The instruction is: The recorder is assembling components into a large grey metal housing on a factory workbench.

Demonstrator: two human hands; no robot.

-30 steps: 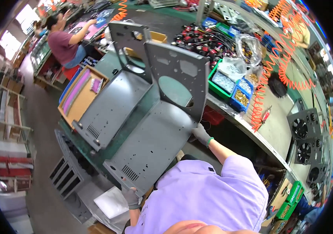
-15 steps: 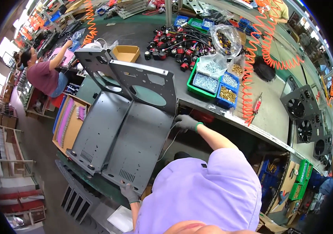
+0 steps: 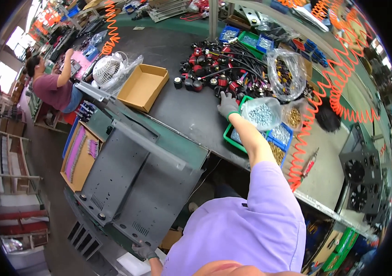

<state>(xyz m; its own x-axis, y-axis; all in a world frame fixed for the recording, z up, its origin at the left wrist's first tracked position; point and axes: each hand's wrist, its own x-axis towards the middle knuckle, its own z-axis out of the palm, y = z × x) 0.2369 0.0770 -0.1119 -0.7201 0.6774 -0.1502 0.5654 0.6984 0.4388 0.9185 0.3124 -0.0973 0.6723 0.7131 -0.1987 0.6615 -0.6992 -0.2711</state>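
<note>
Two dark grey bent sheet-metal panels lie side by side, a left panel (image 3: 113, 165) and a right panel (image 3: 159, 193); their raised far flanges show nearly edge-on. My gloved left hand (image 3: 144, 250) is at the near edge of the right panel, its fingers closed over the edge. My gloved right hand (image 3: 227, 106) is stretched out over the bench with its fingers apart and nothing visible in them. It is at the near side of a heap of red-and-black round parts (image 3: 221, 80) with black cables, beside a green bin (image 3: 229, 138).
A clear bag of silver screws (image 3: 260, 115) rests on the bins. An open cardboard box (image 3: 143, 87) and a white fan (image 3: 107, 70) stand beyond the panels. Orange coiled hoses (image 3: 304, 152) hang at right, near a red driver (image 3: 310, 164). A co-worker (image 3: 53, 89) sits at far left.
My right hand has left the right panel's side and reached up and away to the heap of parts. The view has shifted; the panels' flanges now appear edge-on. My left hand stays at the near edge.
</note>
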